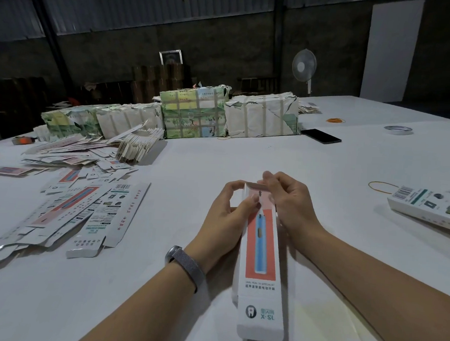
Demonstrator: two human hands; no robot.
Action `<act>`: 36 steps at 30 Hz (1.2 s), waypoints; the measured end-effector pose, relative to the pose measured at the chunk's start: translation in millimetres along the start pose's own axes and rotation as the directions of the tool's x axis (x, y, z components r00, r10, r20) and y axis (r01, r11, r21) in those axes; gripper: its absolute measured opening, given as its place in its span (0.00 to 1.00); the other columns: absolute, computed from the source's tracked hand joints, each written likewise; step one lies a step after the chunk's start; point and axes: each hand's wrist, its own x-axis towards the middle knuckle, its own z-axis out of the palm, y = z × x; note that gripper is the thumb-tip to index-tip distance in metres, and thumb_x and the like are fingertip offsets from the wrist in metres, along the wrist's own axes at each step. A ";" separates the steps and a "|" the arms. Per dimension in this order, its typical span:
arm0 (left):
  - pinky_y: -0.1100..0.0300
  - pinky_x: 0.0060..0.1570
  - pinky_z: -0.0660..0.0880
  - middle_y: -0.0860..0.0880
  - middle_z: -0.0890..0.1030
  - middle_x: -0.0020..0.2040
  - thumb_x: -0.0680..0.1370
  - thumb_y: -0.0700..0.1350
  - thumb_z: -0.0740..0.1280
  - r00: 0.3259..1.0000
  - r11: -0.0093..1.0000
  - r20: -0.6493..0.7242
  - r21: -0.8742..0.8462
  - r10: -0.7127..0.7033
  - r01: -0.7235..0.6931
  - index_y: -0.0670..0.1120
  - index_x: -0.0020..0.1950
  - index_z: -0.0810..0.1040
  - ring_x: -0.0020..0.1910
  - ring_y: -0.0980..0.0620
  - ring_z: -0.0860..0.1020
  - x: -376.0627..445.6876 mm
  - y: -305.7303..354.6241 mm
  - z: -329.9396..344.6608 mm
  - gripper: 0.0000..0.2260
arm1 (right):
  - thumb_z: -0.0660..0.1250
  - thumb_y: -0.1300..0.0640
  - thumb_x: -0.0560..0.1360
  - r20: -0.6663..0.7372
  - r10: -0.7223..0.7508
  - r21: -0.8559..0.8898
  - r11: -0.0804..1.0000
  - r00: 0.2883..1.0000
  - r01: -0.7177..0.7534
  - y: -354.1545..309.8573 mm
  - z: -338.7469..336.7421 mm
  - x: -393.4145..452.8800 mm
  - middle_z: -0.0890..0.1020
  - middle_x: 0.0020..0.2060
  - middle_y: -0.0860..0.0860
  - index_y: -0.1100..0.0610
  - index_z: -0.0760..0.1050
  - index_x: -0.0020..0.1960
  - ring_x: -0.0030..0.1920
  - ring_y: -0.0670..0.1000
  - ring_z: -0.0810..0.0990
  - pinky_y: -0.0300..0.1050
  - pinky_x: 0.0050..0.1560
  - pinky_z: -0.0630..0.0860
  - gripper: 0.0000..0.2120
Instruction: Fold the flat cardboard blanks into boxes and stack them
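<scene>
loose blanks (66,208) lie at the table's (193,152) left. at centre, the left hand (229,210) and right hand (287,203) pinch the far end of a long box (262,257). folded boxes (429,206) sit at right.

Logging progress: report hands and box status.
Left hand and right hand pinching far end flap of box. Box formed, unstacked. Nothing in the way.

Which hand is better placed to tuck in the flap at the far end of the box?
Probably the right hand: its fingertips already pinch the end flap of the box. The left hand grips the box's side, steadying it.
</scene>
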 end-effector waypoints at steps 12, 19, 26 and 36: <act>0.59 0.41 0.82 0.47 0.87 0.43 0.82 0.55 0.65 1.000 0.996 0.020 0.084 -0.001 -0.001 0.52 0.62 0.71 0.40 0.47 0.87 1.4 -3.0 -0.6 0.12 | 0.67 0.56 0.80 0.022 0.075 -0.078 0.994 0.997 -0.073 -0.3 -2.6 2.7 0.83 0.35 0.51 0.55 0.78 0.41 0.37 0.55 0.85 0.49 0.44 0.84 0.09; 0.64 0.37 0.80 0.49 0.87 0.41 0.82 0.54 0.65 0.999 0.996 0.038 0.086 -0.003 0.000 0.54 0.60 0.71 0.38 0.49 0.87 0.2 -0.7 0.1 0.09 | 0.66 0.59 0.80 0.065 0.079 -0.073 0.995 0.995 -0.074 -1.6 -4.4 2.0 0.82 0.32 0.49 0.55 0.79 0.39 0.34 0.51 0.83 0.45 0.41 0.82 0.11; 0.65 0.36 0.80 0.51 0.87 0.39 0.81 0.55 0.65 0.998 0.995 0.060 0.099 -0.020 0.014 0.56 0.61 0.70 0.37 0.50 0.86 0.8 -1.2 0.4 0.10 | 0.65 0.60 0.79 0.043 0.117 -0.088 0.990 0.992 -0.113 0.9 -4.3 5.4 0.82 0.31 0.50 0.54 0.79 0.36 0.32 0.50 0.82 0.43 0.36 0.80 0.13; 0.64 0.37 0.81 0.54 0.86 0.42 0.81 0.58 0.64 0.997 0.991 0.079 0.134 -0.022 0.011 0.64 0.62 0.68 0.40 0.51 0.87 2.1 -1.9 -1.1 0.11 | 0.63 0.59 0.81 0.013 0.145 -0.052 0.988 0.989 -0.144 2.1 -3.4 7.5 0.82 0.32 0.48 0.55 0.80 0.41 0.33 0.49 0.81 0.41 0.34 0.78 0.12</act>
